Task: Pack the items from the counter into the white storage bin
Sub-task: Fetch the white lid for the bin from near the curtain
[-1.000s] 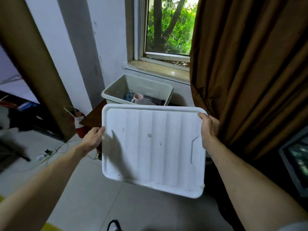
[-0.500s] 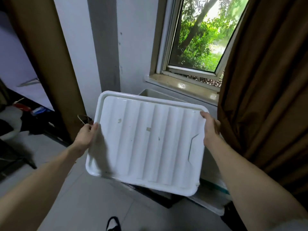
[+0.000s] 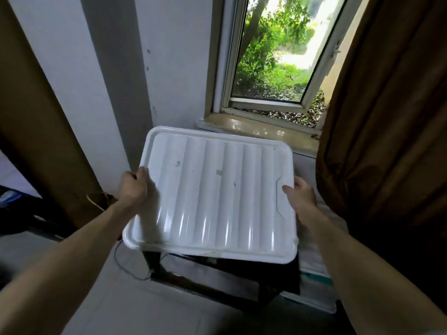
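- Head view: one lid (image 3: pixel 217 197), white glossy plastic, rectangular with rounded corners and a raised rim, is held slightly tilted in front of the person, just below the window sill (image 3: pixel 254 130)
- Its top is moulded into a row of parallel rounded ribs that catch streaks of light near the front edge; a shallow handle outline is pressed into the right side
- Two small tan scraps are stuck to the ribbed surface, one left of centre and one near the middle
- Two bare hands hold it: the left hand (image 3: pixel 133 189) grips the left rim, fingers curled over the edge
- The right hand (image 3: pixel 302 197) pinches the right edge, thumb lying flat on top beside the handle outline
- The lid is above one dark table (image 3: pixel 229 274) and hides whatever sits on it
- One window (image 3: pixel 273 56) with a pale frame shows green leaves outside
- One brown, heavily folded curtain (image 3: pixel 387 117) hangs at the right
- One thin cord (image 3: pixel 125 267) loops on the pale tiled floor (image 3: pixel 121 298)
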